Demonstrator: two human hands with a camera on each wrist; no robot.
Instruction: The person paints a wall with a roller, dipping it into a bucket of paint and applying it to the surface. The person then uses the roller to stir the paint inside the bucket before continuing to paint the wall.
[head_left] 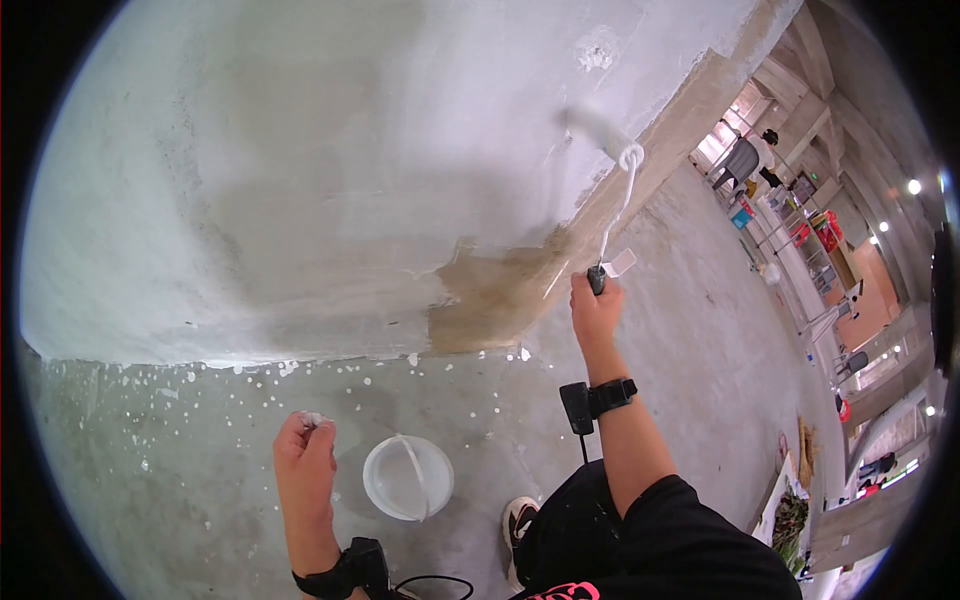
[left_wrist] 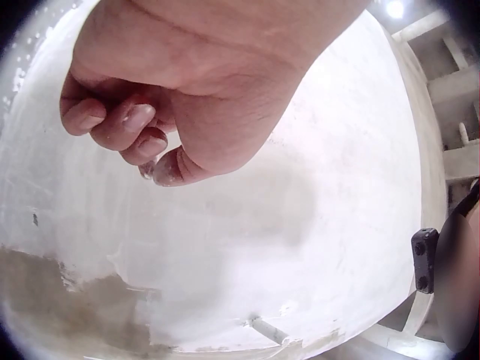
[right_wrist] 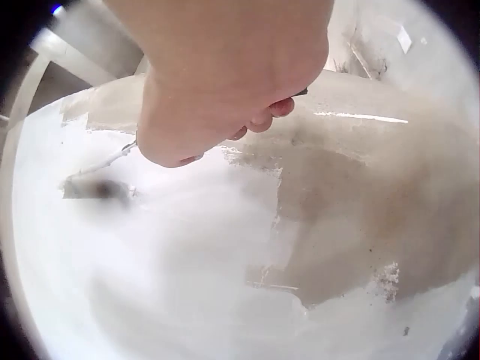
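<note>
My right hand (head_left: 597, 305) grips the dark handle (head_left: 597, 280) of a paint roller. The roller's white metal rod (head_left: 618, 215) runs up to a blurred roller sleeve (head_left: 597, 131) at the wall (head_left: 330, 170). In the right wrist view the roller sleeve (right_wrist: 94, 187) lies over the white area left of the hand. My left hand (head_left: 305, 455) is raised in front of the wall's foot, fingers loosely curled, thumb near the index fingertip. White paint marks those fingertips (left_wrist: 166, 171). Below and right of it stands a white bucket (head_left: 372, 490), its bail across the opening.
A bare brown patch (head_left: 490, 290) shows low on the wall near its corner. White drips spot the floor (head_left: 200, 450). My shoe (head_left: 520, 520) is right of the bucket. At the far right sit a person (head_left: 762, 150), a chair (head_left: 738, 162) and shelving.
</note>
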